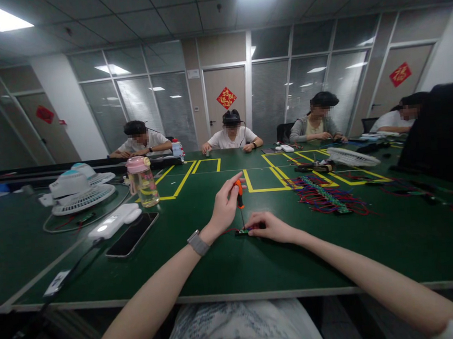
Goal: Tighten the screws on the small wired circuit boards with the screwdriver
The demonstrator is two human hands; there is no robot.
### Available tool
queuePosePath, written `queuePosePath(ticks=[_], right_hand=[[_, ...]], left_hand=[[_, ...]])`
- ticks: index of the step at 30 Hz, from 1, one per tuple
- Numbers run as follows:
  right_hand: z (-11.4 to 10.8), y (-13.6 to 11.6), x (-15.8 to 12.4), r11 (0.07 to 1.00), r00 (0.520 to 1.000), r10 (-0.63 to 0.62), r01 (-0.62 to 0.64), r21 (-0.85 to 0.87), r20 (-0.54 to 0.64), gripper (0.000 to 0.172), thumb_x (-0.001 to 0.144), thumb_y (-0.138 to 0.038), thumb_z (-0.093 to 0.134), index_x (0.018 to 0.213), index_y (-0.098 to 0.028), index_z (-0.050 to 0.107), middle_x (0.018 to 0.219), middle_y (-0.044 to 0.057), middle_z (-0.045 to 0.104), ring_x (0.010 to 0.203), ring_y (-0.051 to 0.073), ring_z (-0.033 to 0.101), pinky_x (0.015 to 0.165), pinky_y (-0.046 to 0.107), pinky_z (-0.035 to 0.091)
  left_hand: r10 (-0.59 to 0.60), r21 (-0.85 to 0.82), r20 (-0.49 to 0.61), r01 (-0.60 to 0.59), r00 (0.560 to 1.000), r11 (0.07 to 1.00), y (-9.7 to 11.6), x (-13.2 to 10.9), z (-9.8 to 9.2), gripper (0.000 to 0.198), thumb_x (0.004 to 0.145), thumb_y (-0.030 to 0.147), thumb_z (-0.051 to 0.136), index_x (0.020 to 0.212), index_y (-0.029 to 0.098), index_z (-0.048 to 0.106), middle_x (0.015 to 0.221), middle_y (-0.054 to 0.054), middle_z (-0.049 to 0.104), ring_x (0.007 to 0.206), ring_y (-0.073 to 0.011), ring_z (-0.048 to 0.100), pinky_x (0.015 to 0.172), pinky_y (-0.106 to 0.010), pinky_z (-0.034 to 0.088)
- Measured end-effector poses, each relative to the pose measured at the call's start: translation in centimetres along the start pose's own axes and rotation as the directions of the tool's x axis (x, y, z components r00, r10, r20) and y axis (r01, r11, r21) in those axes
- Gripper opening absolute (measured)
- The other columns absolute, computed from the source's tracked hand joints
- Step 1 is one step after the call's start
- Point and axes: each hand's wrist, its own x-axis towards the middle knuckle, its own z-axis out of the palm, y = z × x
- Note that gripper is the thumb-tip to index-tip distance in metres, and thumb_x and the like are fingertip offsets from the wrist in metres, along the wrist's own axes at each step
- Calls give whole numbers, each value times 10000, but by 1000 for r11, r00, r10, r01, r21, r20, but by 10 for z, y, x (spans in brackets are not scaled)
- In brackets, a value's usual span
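Observation:
My left hand (226,203), with a watch on its wrist, is closed around the orange and black handle of a screwdriver (239,195). The screwdriver stands nearly upright, its thin shaft reaching down to a small green circuit board (242,232) on the table. Whether the tip sits in a screw is too small to tell. From the right, my right hand (269,226) pinches the board's right end, its fingertips beside the shaft. A red wire runs out from the board's left side.
Left on the green table (203,276) are a phone (133,235), a white power strip (113,222), a water bottle (143,181) and white fan parts (83,199). Rows of wired circuit boards (326,195) lie right, near a fan grille (353,156). Several people sit opposite.

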Motion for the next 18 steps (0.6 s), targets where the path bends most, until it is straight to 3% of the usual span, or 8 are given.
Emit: queuePosePath(ticks=[4, 10, 14, 18], right_hand=[[2, 3, 0, 1000, 1000, -18, 18, -19, -19, 251, 808, -328, 632, 981, -173, 725, 841, 42, 598, 672, 123, 554, 644, 253, 452], [3, 2, 0, 1000, 999, -1, 1, 6, -32, 267, 803, -362, 632, 952, -163, 727, 844, 48, 600, 666, 127, 558, 649, 263, 458], [3, 2, 0, 1000, 1000, -3, 4, 10, -30, 264, 804, -360, 630, 950, -163, 727, 839, 47, 599, 657, 126, 557, 643, 262, 455], [3, 4, 0, 1000, 999, -6, 6, 5, -38, 253, 797, -332, 636, 951, -153, 727, 828, 47, 598, 659, 126, 552, 634, 256, 448]], left_hand=[[14, 87, -82, -7, 997, 996, -3, 2, -2, 300, 881, 300, 524, 1155, 209, 606, 1041, -62, 596, 935, -157, 583, 843, -277, 471], [-1, 13, -28, 2, 1000, 1000, 2, 1, -3, 337, 933, 272, 414, 1234, 220, 554, 1091, -67, 598, 948, -145, 589, 860, -281, 461], [35, 113, -105, -23, 994, 993, 5, 0, -2, 259, 855, 302, 568, 1079, 202, 649, 972, -49, 575, 874, -140, 565, 805, -256, 461], [8, 45, -64, -5, 998, 999, 4, 1, -2, 305, 922, 290, 442, 1167, 223, 611, 1090, -59, 568, 947, -140, 574, 873, -278, 448]])
